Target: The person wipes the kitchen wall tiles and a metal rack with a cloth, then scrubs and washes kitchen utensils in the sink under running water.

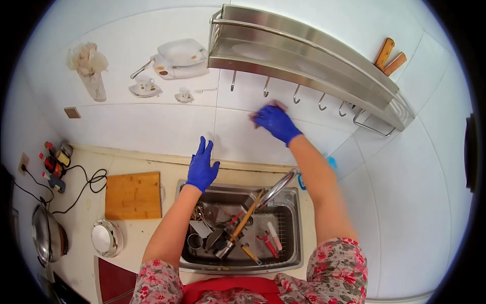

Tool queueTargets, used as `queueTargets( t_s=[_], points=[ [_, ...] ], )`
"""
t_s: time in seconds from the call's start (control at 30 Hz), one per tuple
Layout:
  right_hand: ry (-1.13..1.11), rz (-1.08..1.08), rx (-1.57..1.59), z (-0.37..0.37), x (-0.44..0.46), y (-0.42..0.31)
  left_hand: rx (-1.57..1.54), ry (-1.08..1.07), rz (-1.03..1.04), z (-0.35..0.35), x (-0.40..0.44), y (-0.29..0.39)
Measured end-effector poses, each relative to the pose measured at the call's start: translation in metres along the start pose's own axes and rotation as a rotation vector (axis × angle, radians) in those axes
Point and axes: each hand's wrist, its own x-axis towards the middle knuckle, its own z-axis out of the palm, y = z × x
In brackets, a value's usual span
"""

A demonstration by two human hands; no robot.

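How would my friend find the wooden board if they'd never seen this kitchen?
Start at the metal sink under the curved tap. The wooden board lies on the pale counter, left of the sink in the picture. It is flat, orange-brown and straight-sided, unlike the round dishes below it in view.

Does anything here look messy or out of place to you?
The sink looks untidy: utensils lie jumbled in it, pointing different ways, and a long wooden-handled tool slants across the pile. I see no clear spill or damage.
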Motion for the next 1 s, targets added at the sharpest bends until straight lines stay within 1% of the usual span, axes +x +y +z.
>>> queueTargets(
  t_s=[0.03,0.07,0.13,0.17,0.2,0.23,0.27,0.33,0.37,0.4,0.43,0.47,0.5,0.53,0.57,0.6,0.67,0.7,0.73,0.8,0.87,0.93,1.0],
  points=[
    [-0.051,0.040,-0.014,-0.014,-0.019,0.001,-0.007,-0.004,-0.003,0.004,0.001,0.000],
    [-0.040,0.095,-0.076,-0.022,-0.040,0.004,0.001,-0.005,0.012,0.007,0.004,0.000],
    [-0.148,0.268,-0.109,-0.029,-0.065,0.012,0.003,0.000,0.033,0.011,0.014,0.003],
    [-0.151,0.266,-0.112,-0.029,-0.065,0.013,-0.040,-0.001,0.045,0.013,0.017,0.004],
    [-0.141,0.217,-0.201,-0.029,-0.065,0.014,-0.082,-0.003,0.055,0.016,0.018,0.005],
    [-0.129,0.168,-0.288,-0.030,-0.058,0.009,-0.020,0.129,0.130,0.019,0.019,0.007],
    [-0.128,0.164,-0.283,-0.027,-0.046,0.005,-0.018,0.131,0.125,0.019,0.020,0.006],
    [-0.044,0.072,-0.263,-0.014,-0.011,-0.001,-0.160,0.045,0.058,0.015,0.023,0.006],
    [0.017,0.156,-0.077,-0.003,0.013,-0.007,-0.087,0.076,0.082,0.011,0.022,0.008],
    [0.101,0.159,0.026,0.005,0.040,-0.018,-0.084,0.083,0.079,0.009,0.022,0.004],
    [0.088,0.238,0.183,0.017,0.063,-0.025,-0.104,0.108,0.083,0.008,0.023,0.001],
    [0.097,0.005,-0.126,0.016,0.088,-0.036,-0.124,0.130,0.087,0.008,0.021,-0.003],
    [0.127,-0.013,-0.146,0.025,0.113,-0.044,-0.120,0.129,0.082,0.006,0.020,-0.007],
    [0.185,0.017,-0.057,0.042,0.133,-0.050,-0.138,0.163,0.084,0.003,0.018,-0.011],
    [0.167,0.027,-0.043,0.048,0.154,-0.059,-0.156,0.196,0.087,-0.001,0.017,-0.014],
    [0.142,0.179,0.335,0.075,0.169,-0.059,-0.150,0.195,0.086,-0.006,0.014,-0.016],
    [0.160,-0.055,-0.139,0.082,0.174,-0.072,-0.174,0.201,0.042,-0.017,0.009,-0.018],
    [0.039,-0.118,-0.225,0.084,0.172,-0.074,-0.177,0.211,0.032,-0.020,0.008,-0.021],
    [0.039,-0.116,-0.230,0.085,0.164,-0.074,-0.179,0.211,0.038,-0.021,0.006,-0.025],
    [-0.161,-0.347,-0.323,0.085,0.136,-0.067,-0.150,0.271,0.085,-0.021,0.001,-0.033],
    [-0.092,-0.337,-0.153,0.088,0.096,-0.046,-0.146,0.262,0.054,-0.028,-0.001,-0.031],
    [-0.188,-0.226,-0.044,0.082,0.056,-0.025,-0.099,0.252,0.043,-0.028,-0.007,-0.035],
    [-0.261,-0.258,-0.181,0.055,0.023,-0.017,-0.144,0.215,0.021,-0.032,-0.014,-0.025]
  ],
)
